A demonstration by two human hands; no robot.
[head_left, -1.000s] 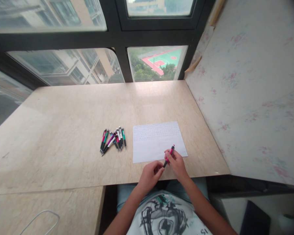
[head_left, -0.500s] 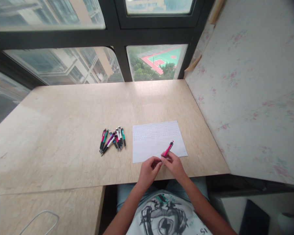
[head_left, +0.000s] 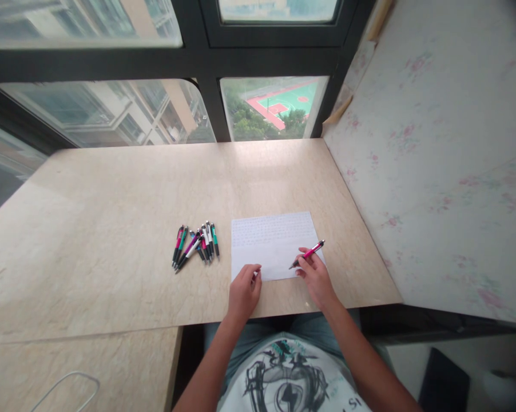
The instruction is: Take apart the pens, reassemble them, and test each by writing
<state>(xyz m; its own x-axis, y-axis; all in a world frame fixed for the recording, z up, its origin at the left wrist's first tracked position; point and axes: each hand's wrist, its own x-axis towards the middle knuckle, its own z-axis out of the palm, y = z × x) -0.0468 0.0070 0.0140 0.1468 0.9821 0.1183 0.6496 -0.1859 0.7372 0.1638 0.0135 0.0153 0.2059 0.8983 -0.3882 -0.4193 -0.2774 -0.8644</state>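
Right hand (head_left: 317, 280) gripping pink pen (head_left: 312, 250) over lower right of sheet (head_left: 275, 260) – tip contact unclear. Left hand (head_left: 244, 292) at near-left edge, fingers curled, can't tell if closed. Written rows (head_left: 266, 228) above, bare below – roughly half filled. Other pens (head_left: 193, 247) left of sheet

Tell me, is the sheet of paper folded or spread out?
Spread out: the paper lies flat on the desk, lines of writing showing and no fold visible. The left hand hides part of its near edge.
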